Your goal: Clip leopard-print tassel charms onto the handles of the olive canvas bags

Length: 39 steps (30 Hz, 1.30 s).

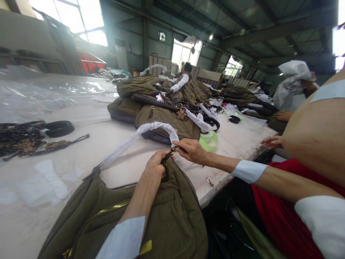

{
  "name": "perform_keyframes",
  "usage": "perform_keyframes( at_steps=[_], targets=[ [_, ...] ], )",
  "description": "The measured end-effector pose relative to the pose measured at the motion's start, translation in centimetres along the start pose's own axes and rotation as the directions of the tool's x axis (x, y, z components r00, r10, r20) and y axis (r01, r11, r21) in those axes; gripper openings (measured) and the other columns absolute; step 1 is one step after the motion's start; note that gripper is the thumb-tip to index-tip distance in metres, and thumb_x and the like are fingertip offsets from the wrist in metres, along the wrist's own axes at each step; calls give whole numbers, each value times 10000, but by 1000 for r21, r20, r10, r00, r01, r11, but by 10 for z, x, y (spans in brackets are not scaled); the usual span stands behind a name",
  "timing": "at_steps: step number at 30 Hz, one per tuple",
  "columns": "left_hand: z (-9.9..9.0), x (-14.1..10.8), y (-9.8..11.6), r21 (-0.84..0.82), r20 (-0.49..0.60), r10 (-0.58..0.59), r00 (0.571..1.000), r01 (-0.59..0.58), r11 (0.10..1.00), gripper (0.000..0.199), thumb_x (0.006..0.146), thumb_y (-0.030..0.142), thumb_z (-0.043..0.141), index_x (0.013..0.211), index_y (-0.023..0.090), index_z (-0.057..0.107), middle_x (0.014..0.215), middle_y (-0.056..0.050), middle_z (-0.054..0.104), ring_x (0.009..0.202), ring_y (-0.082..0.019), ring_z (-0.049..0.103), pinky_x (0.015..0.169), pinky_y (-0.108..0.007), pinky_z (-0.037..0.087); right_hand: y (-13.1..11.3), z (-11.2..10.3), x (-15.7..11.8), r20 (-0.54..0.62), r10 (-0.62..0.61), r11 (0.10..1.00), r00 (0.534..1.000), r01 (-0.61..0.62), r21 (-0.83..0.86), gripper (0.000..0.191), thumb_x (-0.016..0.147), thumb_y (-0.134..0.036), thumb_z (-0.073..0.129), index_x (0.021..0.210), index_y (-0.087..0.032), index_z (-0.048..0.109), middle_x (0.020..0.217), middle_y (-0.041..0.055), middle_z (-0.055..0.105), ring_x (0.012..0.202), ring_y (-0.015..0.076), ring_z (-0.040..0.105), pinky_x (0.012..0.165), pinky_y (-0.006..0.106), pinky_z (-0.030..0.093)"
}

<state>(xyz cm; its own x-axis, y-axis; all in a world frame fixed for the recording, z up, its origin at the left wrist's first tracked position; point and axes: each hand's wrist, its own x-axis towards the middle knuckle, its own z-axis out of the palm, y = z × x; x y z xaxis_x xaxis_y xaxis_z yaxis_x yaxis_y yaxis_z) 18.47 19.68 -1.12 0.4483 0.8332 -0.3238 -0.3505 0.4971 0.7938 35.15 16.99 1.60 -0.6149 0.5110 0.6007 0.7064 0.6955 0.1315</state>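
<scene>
Head view shows an olive-green bag [172, 212] on the near side of the white table [118, 176], finely ribbed, with gold-coloured zipper [112, 208] and handle [151, 127] wrapped in white. The left hand [155, 163] pinches its dark tab [167, 155]; the right hand [195, 151] pinches at the metal clasp [173, 149].

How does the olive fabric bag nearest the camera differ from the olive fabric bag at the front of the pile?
The near olive bag has the left hand and right hand at its gold metal clasp; no hand touches the piled olive bag. A brown leopard-print charm overlaps the piled olive bag; none shows on the near olive bag. Both are olive fabric.
</scene>
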Motion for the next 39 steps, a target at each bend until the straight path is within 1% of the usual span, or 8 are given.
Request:
perform_keyframes(
  at_steps=[5,14,18,22,25,29,34,39],
  targets=[
    [4,-5,11,-104,-77,-40,996,32,994,103,634,55,557,554,120,560,467,-7,538,401,-89,491,473,-221,449,-7,-3,1,46,-16,998,999,13,60,253,868,-150,478,1104,-128,566,819,82,659,763,153,620,703,255,488],
    [13,-18,10,-38,-83,143,986,-146,989,164,547,101,690,699,113,630,541,0,612,447,-97,522,478,-217,409,-31,-12,-12,-15,353,902,936,-336,271,319,800,-132,529,1107,-156,612,903,51,695,717,115,633,687,218,501],
    [13,-20,8,49,-36,193,981,-191,980,260,506,171,756,734,114,646,566,-2,628,486,-95,532,495,-211,388,-32,-18,-13,34,458,843,888,-446,301,326,753,-118,564,1066,-147,650,817,25,696,651,99,610,606,184,467],
    [10,-22,12,113,39,224,974,-227,967,361,491,213,788,811,115,653,617,-5,644,521,-94,538,501,-204,360,-23,-35,-1,147,421,848,895,-446,287,317,738,-109,572,1038,-149,666,802,18,696,605,84,569,579,175,420],
    [10,-22,13,133,81,262,962,-271,953,402,478,220,804,833,121,644,621,5,638,534,-88,530,511,-198,345,-18,-47,8,282,423,800,861,-501,330,287,748,-139,579,1019,-143,673,758,10,685,600,85,555,553,172,391],
    [12,-20,9,147,54,354,934,-359,922,369,495,220,787,816,139,625,636,23,624,565,-92,538,552,-201,367,-20,-45,10,405,541,571,737,-676,466,256,731,-213,618,967,-119,652,678,5,655,586,95,552,523,177,387],
    [14,-20,3,186,20,439,898,-435,881,304,538,213,742,812,147,629,652,24,624,585,-104,549,574,-213,391,-28,-29,4,546,661,64,515,-763,643,255,640,-301,720,757,-113,595,587,-16,609,487,64,492,483,177,348],
    [12,-20,5,227,65,421,904,-425,876,303,572,228,748,843,146,640,677,13,643,585,-94,554,558,-200,382,-27,-29,-2,607,628,-104,487,-720,686,290,613,-338,775,681,-106,614,597,-15,617,508,50,491,509,172,349]
  ],
)
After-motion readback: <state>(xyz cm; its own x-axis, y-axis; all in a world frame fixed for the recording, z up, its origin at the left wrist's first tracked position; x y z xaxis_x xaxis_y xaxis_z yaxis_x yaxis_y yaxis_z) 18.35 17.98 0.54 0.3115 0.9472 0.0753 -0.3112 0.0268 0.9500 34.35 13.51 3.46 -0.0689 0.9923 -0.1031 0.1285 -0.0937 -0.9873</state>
